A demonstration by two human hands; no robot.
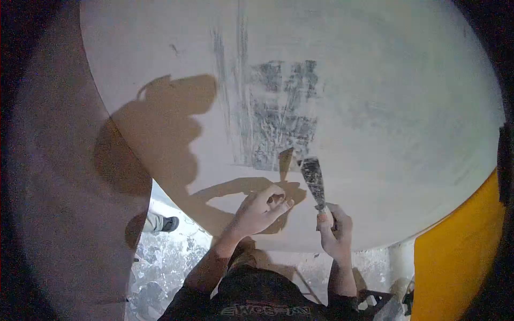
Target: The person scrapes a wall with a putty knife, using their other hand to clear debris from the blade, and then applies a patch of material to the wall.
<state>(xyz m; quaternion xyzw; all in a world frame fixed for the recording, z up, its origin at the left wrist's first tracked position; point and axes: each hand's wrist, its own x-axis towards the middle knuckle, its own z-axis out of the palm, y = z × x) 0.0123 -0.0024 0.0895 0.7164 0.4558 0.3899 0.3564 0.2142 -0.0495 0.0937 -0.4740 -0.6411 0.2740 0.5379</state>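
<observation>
A putty knife (313,182) points upward in my right hand (337,232), its dark blade smeared with pale residue. My fingers and thumb are wrapped round its light handle. The blade tip is at the lower right of a dark, streaky patch (284,115) on a large pale rounded surface (385,176); whether it touches cannot be made out. My left hand (262,210) is in front of the lower part of this surface, fingers loosely curled with a gap to the thumb. Nothing shows in it.
Shadows of a head and hands fall across the pale surface's left side. A yellow-orange panel (455,251) stands at right. Below left, a person's shoe (170,223) and trouser leg show above a blotchy floor (171,262). Dark objects (375,298) lie at the lower right.
</observation>
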